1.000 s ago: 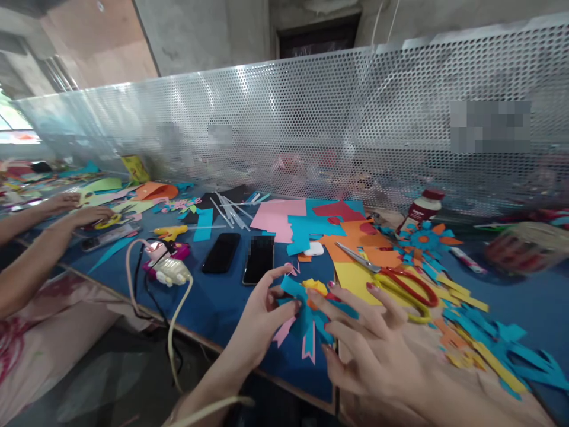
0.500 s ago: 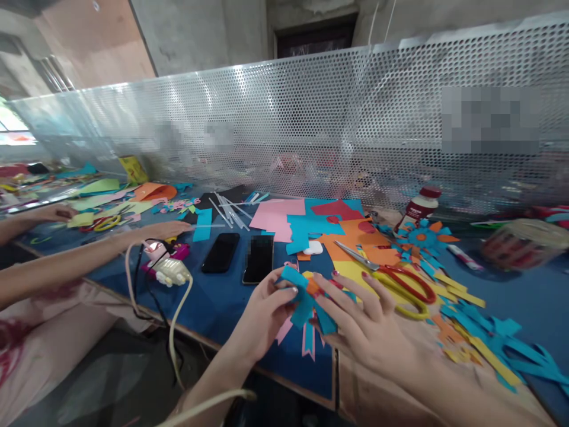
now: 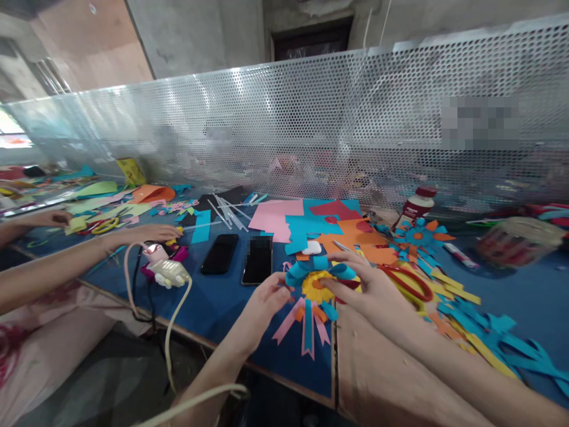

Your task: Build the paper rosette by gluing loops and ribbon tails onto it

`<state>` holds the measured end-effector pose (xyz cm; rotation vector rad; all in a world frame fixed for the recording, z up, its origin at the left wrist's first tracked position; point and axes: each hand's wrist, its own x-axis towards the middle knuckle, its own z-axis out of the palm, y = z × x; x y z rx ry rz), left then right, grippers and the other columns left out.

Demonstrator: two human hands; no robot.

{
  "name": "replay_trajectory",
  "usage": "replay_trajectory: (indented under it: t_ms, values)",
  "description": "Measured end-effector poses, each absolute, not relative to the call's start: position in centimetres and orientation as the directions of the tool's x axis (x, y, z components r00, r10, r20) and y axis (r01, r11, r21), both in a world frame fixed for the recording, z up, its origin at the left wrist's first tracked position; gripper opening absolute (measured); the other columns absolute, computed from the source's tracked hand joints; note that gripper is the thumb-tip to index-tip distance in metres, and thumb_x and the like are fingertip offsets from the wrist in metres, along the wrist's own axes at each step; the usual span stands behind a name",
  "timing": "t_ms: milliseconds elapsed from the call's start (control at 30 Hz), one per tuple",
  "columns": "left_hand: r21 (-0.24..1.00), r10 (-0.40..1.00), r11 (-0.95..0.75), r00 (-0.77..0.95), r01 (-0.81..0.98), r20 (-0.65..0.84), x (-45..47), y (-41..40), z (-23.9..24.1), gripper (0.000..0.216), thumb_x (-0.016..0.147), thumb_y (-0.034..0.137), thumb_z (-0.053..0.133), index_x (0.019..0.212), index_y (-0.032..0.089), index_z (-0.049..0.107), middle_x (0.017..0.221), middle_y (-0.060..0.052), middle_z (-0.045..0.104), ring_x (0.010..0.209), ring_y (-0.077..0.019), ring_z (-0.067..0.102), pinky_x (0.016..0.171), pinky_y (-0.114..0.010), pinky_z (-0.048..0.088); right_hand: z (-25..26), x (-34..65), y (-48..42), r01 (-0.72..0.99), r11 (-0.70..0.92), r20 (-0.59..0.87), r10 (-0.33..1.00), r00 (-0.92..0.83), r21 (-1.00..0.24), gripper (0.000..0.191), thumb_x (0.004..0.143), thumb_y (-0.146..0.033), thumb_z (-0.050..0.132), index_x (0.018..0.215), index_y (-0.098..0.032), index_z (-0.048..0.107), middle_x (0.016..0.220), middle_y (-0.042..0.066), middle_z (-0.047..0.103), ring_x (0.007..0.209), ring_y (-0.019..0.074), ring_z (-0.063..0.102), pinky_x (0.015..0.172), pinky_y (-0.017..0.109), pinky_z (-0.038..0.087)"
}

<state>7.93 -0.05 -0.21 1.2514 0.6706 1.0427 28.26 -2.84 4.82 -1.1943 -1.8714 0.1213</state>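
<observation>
While the paper rosette (image 3: pixel 315 290) sits between both hands at the near side of the blue table (image 3: pixel 213 302), the right hand (image 3: pixel 376 293) is closer in: it's got the right-side loops (image 3: pixel 344 271) between thumb and fingers. The left hand (image 3: pixel 265 302) is by the opposite edge, can't tell if pinching. Long axis follows the ribbon tails (image 3: pixel 308 335), pointing back toward the wearer.

Right hand (image 3: pixel 371 290) on the paper flower (image 3: pixel 317 287), thumb at its yellow centre; left fingertips (image 3: pixel 283 290) at its left loops, grip unclear. Pink and blue tails point toward wearer. Scissors (image 3: pixel 393 271) right of it, bottle (image 3: pixel 416 206) behind those. Two phones (image 3: pixel 220 254) lie left.
</observation>
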Motion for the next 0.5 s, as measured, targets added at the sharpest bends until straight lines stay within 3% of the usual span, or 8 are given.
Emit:
replay_trajectory:
  t_ms: [100,200,333,500]
  values:
    - [0.973,0.936,-0.094,0.316,-0.210,0.158,8.6,-0.3,0.1,0.042,0.066,0.037,0.077,0.102,0.018,0.064,0.103,-0.009,0.063,0.098,-0.0238,0.057,0.085,-0.032,0.043,5.1,28.4,-2.3,0.654,0.518,0.588,0.797,-0.136,-0.551,0.009,0.078,-0.028,0.068,0.087,-0.026,0.069,0.095,0.002,0.070,0.080,0.0209,0.069,0.060,0.030,0.057]
    - [0.965,0.944,-0.184,0.241,-0.186,0.227,9.5,-0.7,0.8,0.036,0.064,0.026,0.079,0.097,0.018,0.065,0.113,-0.010,0.059,0.107,-0.0247,0.055,0.090,-0.032,0.042,5.0,28.3,-2.2,0.673,0.531,0.621,0.772,-0.135,-0.514,0.010,0.076,-0.026,0.069,0.086,-0.026,0.070,0.094,0.002,0.071,0.078,0.0214,0.070,0.057,0.030,0.058]
    - [0.951,0.926,-0.287,0.224,-0.113,0.305,10.2,-0.8,1.2,0.022,0.075,0.023,0.071,0.095,0.017,0.065,0.115,-0.010,0.056,0.108,-0.0237,0.054,0.094,-0.033,0.041,4.9,28.1,-2.3,0.714,0.542,0.648,0.744,-0.164,-0.442,0.006,0.076,-0.024,0.070,0.081,-0.027,0.071,0.092,0.000,0.071,0.079,0.0216,0.071,0.060,0.031,0.059]
    - [0.958,0.949,-0.221,0.184,-0.184,0.254,10.1,-0.8,0.9,0.014,0.073,0.024,0.071,0.085,0.017,0.067,0.113,-0.009,0.059,0.110,-0.0257,0.053,0.094,-0.033,0.042,5.0,28.2,-2.4,0.710,0.513,0.611,0.778,-0.147,-0.482,0.004,0.076,-0.025,0.069,0.079,-0.026,0.071,0.093,0.001,0.072,0.080,0.0221,0.071,0.060,0.032,0.059]
